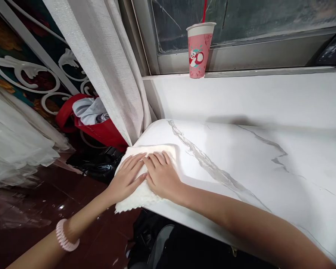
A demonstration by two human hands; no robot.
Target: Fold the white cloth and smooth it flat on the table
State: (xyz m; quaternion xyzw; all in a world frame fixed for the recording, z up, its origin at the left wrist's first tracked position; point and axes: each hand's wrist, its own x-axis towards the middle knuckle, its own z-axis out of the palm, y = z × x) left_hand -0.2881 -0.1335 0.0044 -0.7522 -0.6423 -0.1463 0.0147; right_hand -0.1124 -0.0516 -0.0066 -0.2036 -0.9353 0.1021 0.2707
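A cream-coloured cloth (148,201) lies spread over the left end of the white marble-patterned table (254,160), and its near corner hangs past the table's edge. My left hand (128,177) rests flat on the cloth's left part, fingers stretched out and thumb pointing right. Beside it, my right hand (161,175) also presses flat on the cloth, its fingers slightly spread and pointing away from me. The two hands meet near the left thumb and the right hand's side. Neither hand grips the cloth. A pink coiled band (64,235) circles my left wrist.
A pink paper cup (200,52) with a red straw stands on the window ledge behind the table. A pale curtain (109,67) hangs at the table's left corner. Left of it are a red bag (100,132) with folded cloth and white tulle (16,138). A dark object (333,50) sits far right.
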